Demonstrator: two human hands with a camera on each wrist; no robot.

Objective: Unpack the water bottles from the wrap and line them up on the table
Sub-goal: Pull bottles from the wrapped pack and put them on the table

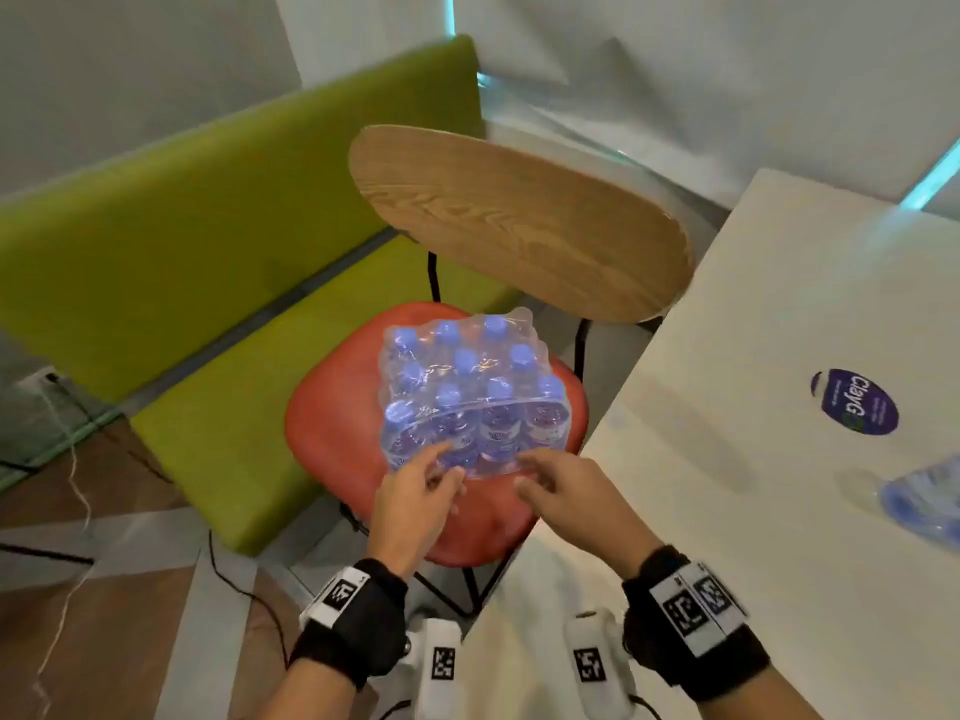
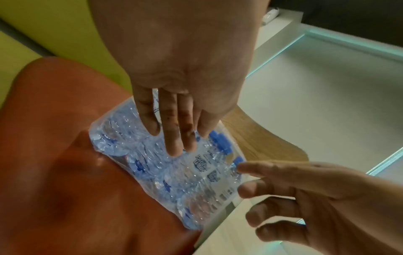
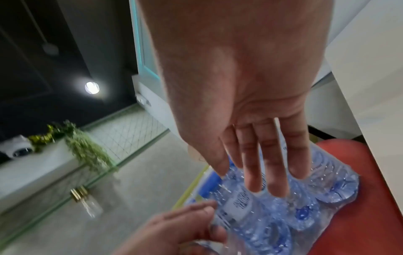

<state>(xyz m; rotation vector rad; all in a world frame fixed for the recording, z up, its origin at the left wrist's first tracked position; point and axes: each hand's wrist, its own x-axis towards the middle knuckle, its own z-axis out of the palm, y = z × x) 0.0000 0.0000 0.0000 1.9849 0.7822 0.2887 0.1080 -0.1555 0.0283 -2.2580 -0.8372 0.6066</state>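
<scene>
A shrink-wrapped pack of water bottles [image 1: 467, 392] with blue caps stands on the red seat [image 1: 332, 433] of a chair. Its clear wrap looks whole. My left hand [image 1: 441, 465] reaches the pack's near left side, and its straight fingers [image 2: 174, 138] touch the wrap. My right hand [image 1: 540, 475] is at the near right corner, with its straight fingers [image 3: 261, 172] laid against the bottles [image 3: 283, 207]. Neither hand holds anything. In the left wrist view the right hand [image 2: 283, 198] comes in from the right with spread fingers.
The white table [image 1: 753, 304] lies to the right of the chair and carries a round purple sticker [image 1: 854, 402]. Something clear and blue [image 1: 924, 501] lies at its right edge. The wooden chair back [image 1: 519, 215] rises behind the pack. A green bench [image 1: 182, 226] is on the left, and cables [image 1: 244, 589] run over the floor.
</scene>
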